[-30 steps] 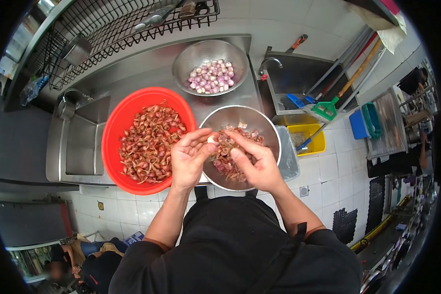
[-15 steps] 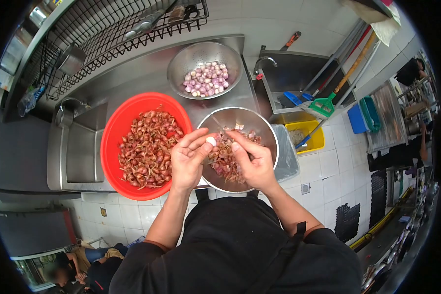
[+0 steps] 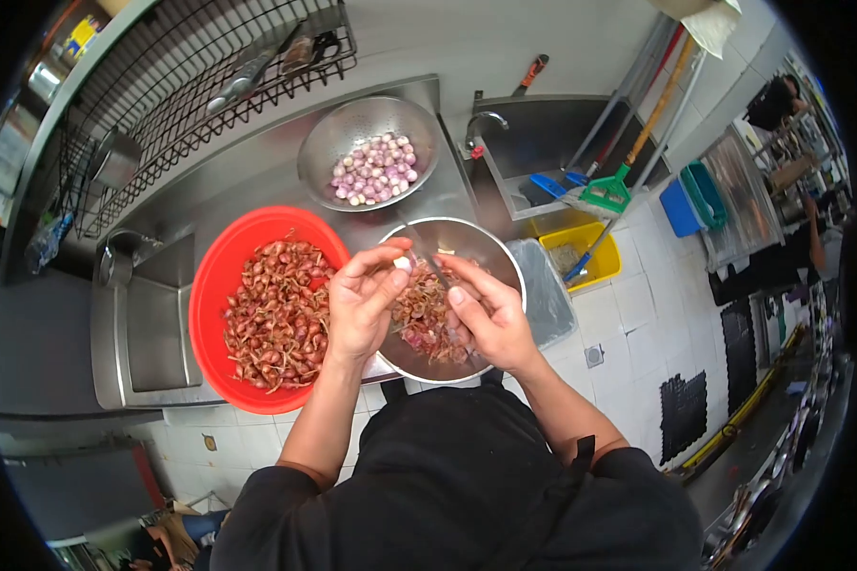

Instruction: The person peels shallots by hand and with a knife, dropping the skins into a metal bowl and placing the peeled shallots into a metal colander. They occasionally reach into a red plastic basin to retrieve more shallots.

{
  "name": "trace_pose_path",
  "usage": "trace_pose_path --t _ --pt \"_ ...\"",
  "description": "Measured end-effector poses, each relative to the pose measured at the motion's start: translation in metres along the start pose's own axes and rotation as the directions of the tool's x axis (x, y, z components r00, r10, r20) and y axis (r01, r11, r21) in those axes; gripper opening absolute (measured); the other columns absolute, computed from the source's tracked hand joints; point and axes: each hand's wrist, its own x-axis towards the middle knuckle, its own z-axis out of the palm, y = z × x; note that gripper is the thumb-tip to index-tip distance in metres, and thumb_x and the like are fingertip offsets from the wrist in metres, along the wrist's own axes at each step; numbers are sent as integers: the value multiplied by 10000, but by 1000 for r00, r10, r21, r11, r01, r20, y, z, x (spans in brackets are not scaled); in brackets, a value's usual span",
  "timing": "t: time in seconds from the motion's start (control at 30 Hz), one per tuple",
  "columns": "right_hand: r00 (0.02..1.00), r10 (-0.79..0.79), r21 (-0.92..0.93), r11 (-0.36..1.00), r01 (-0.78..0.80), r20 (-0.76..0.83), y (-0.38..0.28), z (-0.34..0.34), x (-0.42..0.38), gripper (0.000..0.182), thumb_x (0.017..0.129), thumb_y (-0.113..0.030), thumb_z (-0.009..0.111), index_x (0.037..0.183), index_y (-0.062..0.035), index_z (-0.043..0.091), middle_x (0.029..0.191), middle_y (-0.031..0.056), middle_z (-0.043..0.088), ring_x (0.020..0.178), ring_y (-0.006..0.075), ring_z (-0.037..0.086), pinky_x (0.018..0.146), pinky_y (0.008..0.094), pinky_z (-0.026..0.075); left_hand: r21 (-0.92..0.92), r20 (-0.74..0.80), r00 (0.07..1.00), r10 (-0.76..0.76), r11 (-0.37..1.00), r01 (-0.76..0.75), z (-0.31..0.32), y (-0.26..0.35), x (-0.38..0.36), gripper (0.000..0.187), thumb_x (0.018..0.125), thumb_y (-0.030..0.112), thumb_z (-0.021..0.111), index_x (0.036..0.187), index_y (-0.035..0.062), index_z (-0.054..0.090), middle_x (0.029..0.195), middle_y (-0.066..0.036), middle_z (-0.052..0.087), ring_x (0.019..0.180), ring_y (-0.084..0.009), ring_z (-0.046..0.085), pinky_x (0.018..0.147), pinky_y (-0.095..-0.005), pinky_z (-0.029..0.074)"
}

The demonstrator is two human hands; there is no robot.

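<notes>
Between the thumb and fingers of my left hand (image 3: 360,306) is a small, pale peeled shallot (image 3: 403,263). My right hand (image 3: 493,322) is closed on a small knife (image 3: 421,240), its thin blade pointing up and away beside the shallot; the handle is hidden in the palm. Both hands are over a steel bowl (image 3: 517,285) holding reddish shallot skins (image 3: 427,319). To the left stands a red basin (image 3: 202,319) full of unpeeled shallots (image 3: 278,319). Behind, a steel colander (image 3: 316,157) contains peeled purple-white shallots (image 3: 376,169).
A sink (image 3: 162,324) lies at the counter's left end, another sink (image 3: 524,157) at the back right. Brooms lean there, one with a green head (image 3: 607,190), near a yellow bin (image 3: 605,262). A wire rack (image 3: 209,67) hangs above. Other people are at the edges.
The whole view has shifted slightly. The knife blade shows more plainly now, and a bit of skin near my right fingertips is no longer seen there. Both hands keep their grips.
</notes>
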Motion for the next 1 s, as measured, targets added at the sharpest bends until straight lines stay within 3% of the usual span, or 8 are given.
trace_pose_path --t 0.2,0.37,0.47,0.57,0.67,0.73,0.87,1.0 --pt "986 102 176 977 -124 129 -1 3 8 406 1015 -169 545 1393 -24 506 709 -4 554 537 38 464 502 194 386 31 43 999 9 999 -11 3 1 -3 260 897 -66 634 1152 -16 621 1137 -117 631 954 -187 670 845 -288 556" --pt "985 92 90 993 -79 -149 3 -1 5 346 1021 -161 530 1331 -14 571 703 -2 564 536 28 468 478 194 383 -52 -14 994 -106 993 105 -1 8 0 232 901 -67 628 1130 -31 619 993 -109 668 884 -181 683 820 -285 560" --pt "971 -29 -82 997 10 -237 25 -12 7 344 1023 -167 528 1324 -6 574 699 -15 556 548 17 459 482 193 376 178 -32 981 190 967 -181 -7 26 32 216 898 -34 650 1111 -22 619 986 -108 655 860 -176 679 780 -283 556" --pt "976 -20 -170 985 -18 -217 63 -31 7 302 1036 -200 493 1256 -19 593 644 -29 541 513 28 452 457 191 347 785 220 781 585 369 -498 -32 48 102 133 877 12 693 1001 -31 672 1038 -100 604 893 -150 637 768 -252 524" --pt "975 11 -333 939 -87 -222 55 -29 -1 236 1017 -161 488 1048 22 634 694 -28 519 605 48 464 543 244 386 993 70 959 274 -107 -42 -96 38 146 409 837 196 738 1192 22 633 1275 -206 568 1142 -345 583 915 -422 512" --pt "965 -131 -492 870 1 -229 37 -19 1 226 992 -187 528 970 19 618 699 48 586 650 95 538 589 272 426 953 161 924 346 -298 -55 -111 38 130 432 838 210 742 1208 18 628 1302 -206 567 1155 -319 592 930 -395 507" --pt "978 -58 -758 642 -117 -201 52 -30 10 231 944 -186 603 1059 10 644 806 204 677 712 246 667 663 344 494 910 -255 966 35 347 227 -148 63 92 392 841 223 748 1156 8 658 1058 -182 710 993 -287 684 904 -391 517" --pt "997 75 -951 308 -24 -1 88 -46 17 343 874 -140 652 1201 -37 649 938 278 674 867 407 670 785 422 514 929 -369 927 73 47 366 -229 59 62 300 864 176 703 1128 35 682 979 -178 725 938 -326 694 878 -437 523"
